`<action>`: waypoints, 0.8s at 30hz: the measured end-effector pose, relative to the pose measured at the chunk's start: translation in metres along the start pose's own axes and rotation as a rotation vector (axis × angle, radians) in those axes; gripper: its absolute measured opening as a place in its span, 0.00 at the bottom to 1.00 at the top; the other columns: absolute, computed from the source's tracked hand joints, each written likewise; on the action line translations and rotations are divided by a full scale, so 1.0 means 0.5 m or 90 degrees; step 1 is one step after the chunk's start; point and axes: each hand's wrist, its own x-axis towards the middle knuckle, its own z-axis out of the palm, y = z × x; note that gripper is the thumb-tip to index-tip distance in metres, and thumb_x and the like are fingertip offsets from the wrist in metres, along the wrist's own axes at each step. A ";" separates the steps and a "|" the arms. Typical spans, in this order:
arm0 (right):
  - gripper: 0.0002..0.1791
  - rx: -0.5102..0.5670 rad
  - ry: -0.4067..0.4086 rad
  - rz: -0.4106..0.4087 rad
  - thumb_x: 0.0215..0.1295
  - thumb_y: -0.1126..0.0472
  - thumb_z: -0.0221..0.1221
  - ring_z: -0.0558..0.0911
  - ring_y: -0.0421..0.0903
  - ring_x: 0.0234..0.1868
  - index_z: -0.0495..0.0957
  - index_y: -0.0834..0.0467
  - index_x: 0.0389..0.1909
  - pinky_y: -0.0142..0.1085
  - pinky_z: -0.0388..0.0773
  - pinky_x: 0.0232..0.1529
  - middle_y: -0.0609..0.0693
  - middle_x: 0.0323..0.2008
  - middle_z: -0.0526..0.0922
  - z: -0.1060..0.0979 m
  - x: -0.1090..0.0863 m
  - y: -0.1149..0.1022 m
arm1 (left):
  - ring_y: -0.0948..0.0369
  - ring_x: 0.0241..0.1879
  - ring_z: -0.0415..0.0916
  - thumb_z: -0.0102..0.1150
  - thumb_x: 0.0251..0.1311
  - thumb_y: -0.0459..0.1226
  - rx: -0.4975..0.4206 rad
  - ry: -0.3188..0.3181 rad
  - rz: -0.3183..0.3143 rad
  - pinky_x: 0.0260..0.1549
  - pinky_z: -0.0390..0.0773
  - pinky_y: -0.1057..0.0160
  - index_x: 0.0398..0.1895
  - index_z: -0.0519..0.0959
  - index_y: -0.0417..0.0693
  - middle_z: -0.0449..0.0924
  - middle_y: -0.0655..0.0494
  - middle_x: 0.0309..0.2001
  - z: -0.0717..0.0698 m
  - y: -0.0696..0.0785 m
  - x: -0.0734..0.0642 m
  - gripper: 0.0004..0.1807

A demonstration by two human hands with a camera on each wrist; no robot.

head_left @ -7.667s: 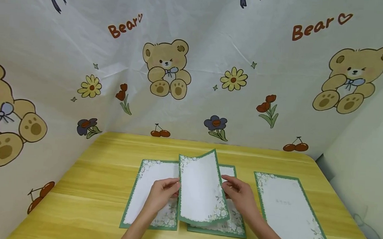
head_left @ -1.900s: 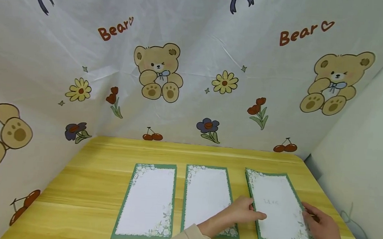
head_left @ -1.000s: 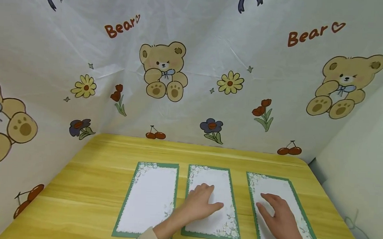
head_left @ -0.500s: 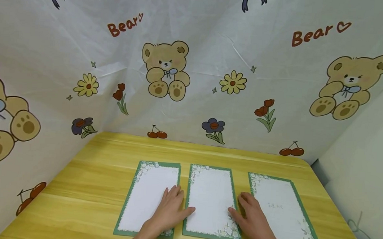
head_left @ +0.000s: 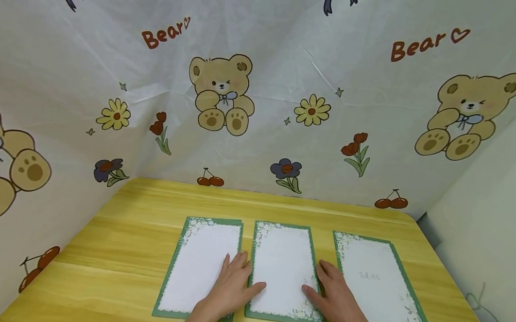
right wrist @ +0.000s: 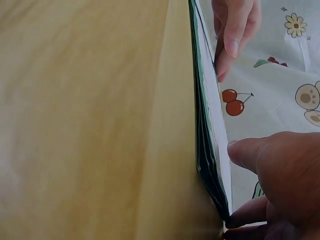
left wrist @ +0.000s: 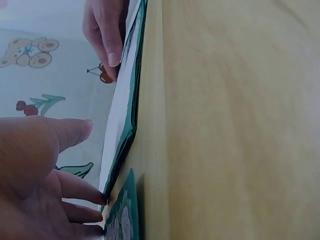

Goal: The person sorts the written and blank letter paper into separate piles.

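Three piles of white letter paper with green borders and printed white flowers lie in a row on the table. My hands flank the middle pile [head_left: 283, 259]. The left hand [head_left: 229, 288] lies partly over the right edge of the left pile [head_left: 205, 255], fingertips at the middle pile's left edge and thumb over its top sheet. My right hand [head_left: 338, 299] has its fingers along the right edge, thumb also over the paper. Both wrist views show the pile's layered edge [left wrist: 135, 90] from low down, fingertips right at its side. The right pile [head_left: 372, 264] bears faint writing.
The table [head_left: 117, 251] has a yellow wood-grain top. A white cloth [head_left: 263, 146] printed with bears, flowers and cherries hangs behind it and along the left. At the right side is a pale wall [head_left: 496, 212].
The sheet held up over the middle earlier is no longer raised. My hands have moved from the right pile to both sides of the middle pile, and have come slightly closer together since half a second ago.
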 end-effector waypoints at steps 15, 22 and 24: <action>0.33 0.043 0.033 -0.002 0.71 0.54 0.59 0.67 0.66 0.66 0.66 0.72 0.68 0.59 0.68 0.61 0.67 0.65 0.69 -0.007 -0.002 -0.006 | 0.38 0.72 0.52 0.54 0.72 0.43 -0.028 0.028 0.046 0.68 0.42 0.34 0.64 0.65 0.19 0.55 0.27 0.71 -0.002 0.014 -0.005 0.33; 0.24 0.194 0.100 0.039 0.67 0.70 0.61 0.79 0.41 0.37 0.74 0.64 0.64 0.34 0.78 0.36 0.49 0.41 0.81 -0.012 -0.003 -0.015 | 0.38 0.70 0.55 0.55 0.69 0.30 -0.134 0.064 0.073 0.68 0.42 0.34 0.63 0.66 0.19 0.59 0.27 0.69 -0.004 0.006 -0.006 0.26; 0.24 0.215 0.109 0.048 0.67 0.71 0.61 0.78 0.39 0.34 0.75 0.63 0.64 0.32 0.76 0.33 0.49 0.40 0.82 -0.013 -0.004 -0.018 | 0.38 0.71 0.54 0.55 0.70 0.30 -0.157 0.068 0.069 0.68 0.40 0.35 0.64 0.65 0.19 0.58 0.28 0.70 -0.005 0.004 -0.008 0.26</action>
